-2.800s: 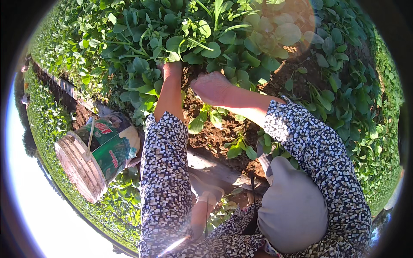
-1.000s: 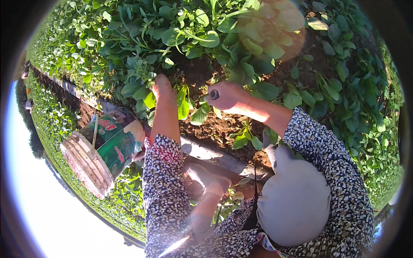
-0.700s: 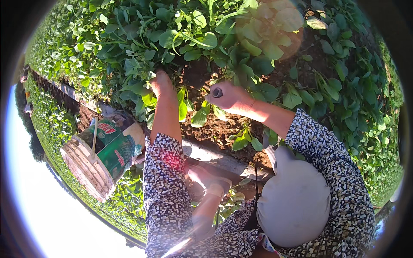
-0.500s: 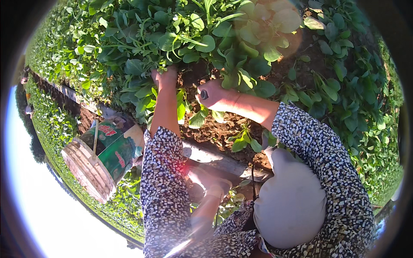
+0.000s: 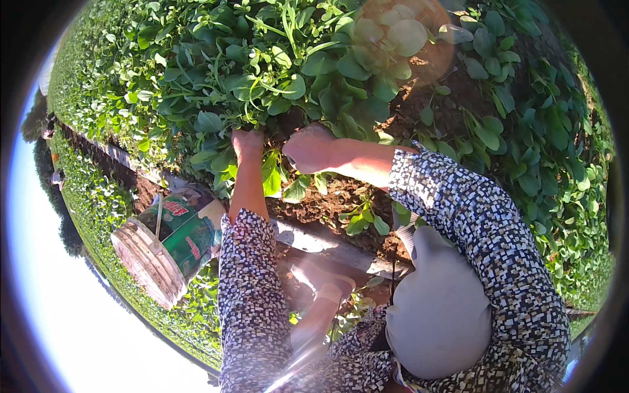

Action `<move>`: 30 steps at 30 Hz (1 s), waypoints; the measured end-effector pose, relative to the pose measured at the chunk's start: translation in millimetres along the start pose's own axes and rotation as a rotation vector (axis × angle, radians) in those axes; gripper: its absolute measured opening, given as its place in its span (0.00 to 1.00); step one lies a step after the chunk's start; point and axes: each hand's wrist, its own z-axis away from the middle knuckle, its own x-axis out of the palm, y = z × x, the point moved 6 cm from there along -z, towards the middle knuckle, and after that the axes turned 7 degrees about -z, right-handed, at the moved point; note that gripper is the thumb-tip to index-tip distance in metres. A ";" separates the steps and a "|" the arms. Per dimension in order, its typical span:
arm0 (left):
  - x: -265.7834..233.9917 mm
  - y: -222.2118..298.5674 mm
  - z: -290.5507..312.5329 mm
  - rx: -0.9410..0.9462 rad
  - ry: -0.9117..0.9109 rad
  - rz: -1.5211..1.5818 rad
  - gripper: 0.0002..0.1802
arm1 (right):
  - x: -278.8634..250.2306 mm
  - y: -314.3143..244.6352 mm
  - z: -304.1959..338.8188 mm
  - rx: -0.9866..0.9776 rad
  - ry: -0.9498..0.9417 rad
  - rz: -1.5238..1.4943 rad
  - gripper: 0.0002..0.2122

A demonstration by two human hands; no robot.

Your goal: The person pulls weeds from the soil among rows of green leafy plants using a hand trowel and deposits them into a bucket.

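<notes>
My left hand (image 5: 247, 141) reaches in under dense green leafy plants (image 5: 216, 85). Its fingers curl in among the stems and are mostly hidden by foliage. Close beside it on the right, my right hand (image 5: 310, 148) is closed in a fist at the edge of the same plants, over brown soil. A round-ended handle showed in this fist half a second ago; now the fist covers it and its working end is out of sight. Below the hands, a few low leaves (image 5: 296, 188) and a small seedling (image 5: 362, 217) stand in the loose soil (image 5: 321, 203).
A green and white plastic bucket (image 5: 190, 245) lies tipped on its side at left, with a pale handle. A pale edging strip (image 5: 314, 239) borders the bed near my foot (image 5: 327, 285). A light grey rounded object (image 5: 439, 301) is at lower right. More plants grow at right.
My right hand has turned and moved slightly left and down, so the round handle end no longer shows. The whole view has shifted a little; my left hand stays at the plants.
</notes>
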 end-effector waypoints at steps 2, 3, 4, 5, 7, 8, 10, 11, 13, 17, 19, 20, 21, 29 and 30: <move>9.9 -23.8 -26.7 0.244 -0.184 -0.927 0.22 | 19.4 -8.4 -7.6 -0.069 0.062 -0.093 0.07; 17.5 -45.2 -33.6 0.354 -0.303 -1.383 0.20 | 20.7 -10.3 -10.2 -0.057 0.081 -0.207 0.06; 36.4 21.4 -2.0 0.346 -0.363 -1.421 0.16 | 19.3 26.3 7.8 0.061 0.114 -0.297 0.06; 19.9 5.9 -8.7 0.154 -0.428 -1.414 0.19 | 13.3 20.7 9.1 0.062 0.143 -0.403 0.06; 0.1 -16.8 -12.9 0.047 -0.083 -1.436 0.23 | 5.0 19.0 25.8 0.079 0.283 -0.599 0.10; -6.0 -29.6 -14.8 0.001 -0.022 -1.422 0.23 | 0.9 15.1 33.0 0.097 0.310 -0.660 0.11; -5.4 -22.0 -12.2 -0.022 -0.143 -1.359 0.24 | -5.0 23.5 42.8 0.167 0.424 -0.725 0.14; -0.4 -13.3 -10.4 -0.013 -0.234 -1.312 0.24 | -3.6 31.3 43.2 0.190 0.408 -0.703 0.13; 8.3 -0.5 -10.6 -0.013 -0.360 -1.224 0.25 | -16.2 37.5 36.7 0.218 0.379 -0.663 0.10; 18.8 -63.7 -61.4 0.281 -0.080 -1.265 0.13 | -19.1 6.8 13.2 0.148 0.322 -0.669 0.11; -0.9 -83.8 -77.4 0.301 0.319 -0.753 0.12 | -9.0 -4.5 -0.7 0.089 0.370 -0.683 0.13; 16.1 -48.2 -59.4 0.282 0.463 -0.109 0.10 | -2.1 13.7 1.5 0.174 0.364 -0.647 0.13; 41.9 9.2 -41.5 0.009 0.216 0.552 0.09 | 2.3 46.5 15.9 0.296 0.379 -0.600 0.12; -20.6 -83.9 -129.5 0.337 0.350 0.117 0.11 | -9.2 -25.0 -54.6 -0.039 0.212 -0.271 0.07; -30.0 -104.2 -141.6 0.354 0.313 0.012 0.11 | -13.7 -34.6 -57.9 -0.039 0.193 -0.223 0.08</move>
